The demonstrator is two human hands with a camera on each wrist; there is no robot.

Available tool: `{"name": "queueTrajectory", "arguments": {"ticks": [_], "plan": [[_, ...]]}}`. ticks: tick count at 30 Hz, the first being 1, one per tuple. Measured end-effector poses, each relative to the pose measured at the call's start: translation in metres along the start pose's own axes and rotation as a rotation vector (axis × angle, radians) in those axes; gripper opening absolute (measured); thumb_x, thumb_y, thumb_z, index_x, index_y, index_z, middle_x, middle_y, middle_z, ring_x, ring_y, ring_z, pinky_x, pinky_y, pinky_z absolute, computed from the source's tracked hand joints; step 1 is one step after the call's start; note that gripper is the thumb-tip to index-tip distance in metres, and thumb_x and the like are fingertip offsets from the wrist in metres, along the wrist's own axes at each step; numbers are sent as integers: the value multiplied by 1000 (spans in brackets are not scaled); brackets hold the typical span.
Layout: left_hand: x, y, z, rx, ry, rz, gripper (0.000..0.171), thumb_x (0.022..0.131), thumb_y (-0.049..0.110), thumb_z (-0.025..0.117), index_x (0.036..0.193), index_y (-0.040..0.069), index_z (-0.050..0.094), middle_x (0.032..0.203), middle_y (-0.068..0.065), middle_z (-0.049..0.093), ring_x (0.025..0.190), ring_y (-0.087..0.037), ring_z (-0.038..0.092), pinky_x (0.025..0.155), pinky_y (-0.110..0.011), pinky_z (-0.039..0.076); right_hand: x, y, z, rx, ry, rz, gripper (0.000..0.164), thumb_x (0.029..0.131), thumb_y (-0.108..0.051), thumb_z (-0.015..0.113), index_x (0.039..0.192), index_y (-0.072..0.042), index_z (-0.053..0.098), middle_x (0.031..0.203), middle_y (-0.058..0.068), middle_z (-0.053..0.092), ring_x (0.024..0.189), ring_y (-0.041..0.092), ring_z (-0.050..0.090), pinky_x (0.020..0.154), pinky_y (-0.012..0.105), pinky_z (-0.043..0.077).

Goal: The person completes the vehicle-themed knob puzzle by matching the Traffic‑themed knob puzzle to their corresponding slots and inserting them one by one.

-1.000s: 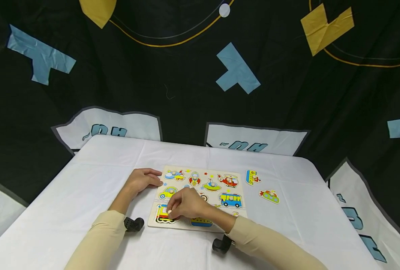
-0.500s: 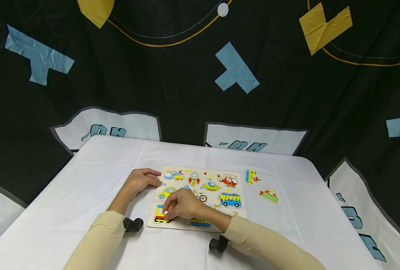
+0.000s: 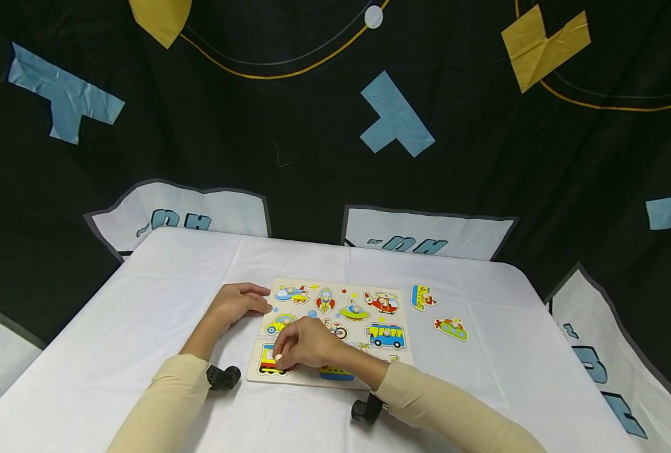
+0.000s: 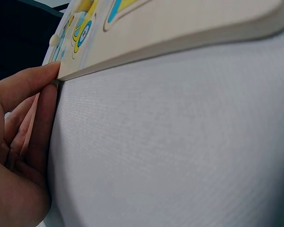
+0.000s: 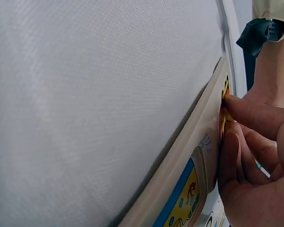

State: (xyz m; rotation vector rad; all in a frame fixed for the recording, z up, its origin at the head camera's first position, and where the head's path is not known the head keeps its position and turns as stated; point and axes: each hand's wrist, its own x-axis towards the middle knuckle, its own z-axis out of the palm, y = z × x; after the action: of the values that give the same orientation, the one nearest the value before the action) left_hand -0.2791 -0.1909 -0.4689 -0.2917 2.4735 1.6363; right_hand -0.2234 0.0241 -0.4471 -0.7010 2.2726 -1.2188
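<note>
A wooden peg puzzle board point(image 3: 307, 379) with vehicle pictures lies on the white table. At its front left corner, my right hand point(image 3: 309, 343) pinches the knob of a red and yellow train piece point(image 3: 268, 360), partly covered by the fingers. The train appears to sit within its printed place. In the right wrist view, the thumb and fingertips point(image 5: 232, 101) meet at this piece beside the board edge. My left hand point(image 3: 239, 305) holds the board's left edge; in the left wrist view its fingertips point(image 4: 49, 73) are at the rim.
To the right of the board lie a blue and yellow ship piece point(image 3: 422, 297) and a green submarine piece point(image 3: 451, 328). Helicopter point(image 3: 383, 303), bus point(image 3: 386, 335) and other knobbed pieces are on the board. A dark patterned curtain point(image 3: 312, 157) hangs behind the table.
My right hand has shifted slightly left with the train piece, which earlier sat offset from its outline. In the last half second almost nothing moved. The left hand stayed on the board edge.
</note>
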Motion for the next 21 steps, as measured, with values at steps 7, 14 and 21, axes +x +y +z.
{"name": "queueTrajectory", "arguments": {"ticks": [7, 14, 21], "plan": [[1, 0, 0, 0, 0, 0, 45, 78, 16, 84, 121, 7, 72, 86, 1, 76, 76, -9, 70, 72, -23, 53, -2, -2, -6, -63, 3, -1, 17, 74, -10, 89, 86, -13, 78, 67, -7, 68, 58, 1, 58, 56, 16, 39], [3, -1, 2, 10, 10, -2, 45, 78, 19, 85, 120, 8, 73, 85, 1, 76, 74, -10, 70, 72, -24, 51, -6, 2, -20, -36, 13, 7, 17, 77, -12, 88, 90, -13, 78, 72, -4, 72, 65, 4, 61, 61, 18, 42], [2, -1, 2, 1, 23, -33, 46, 78, 20, 86, 121, 10, 73, 87, -1, 76, 77, -13, 69, 72, -24, 52, -11, 6, -49, -56, 63, 35, 17, 80, -17, 86, 96, -14, 79, 75, -2, 73, 67, 10, 61, 62, 22, 43]]}}
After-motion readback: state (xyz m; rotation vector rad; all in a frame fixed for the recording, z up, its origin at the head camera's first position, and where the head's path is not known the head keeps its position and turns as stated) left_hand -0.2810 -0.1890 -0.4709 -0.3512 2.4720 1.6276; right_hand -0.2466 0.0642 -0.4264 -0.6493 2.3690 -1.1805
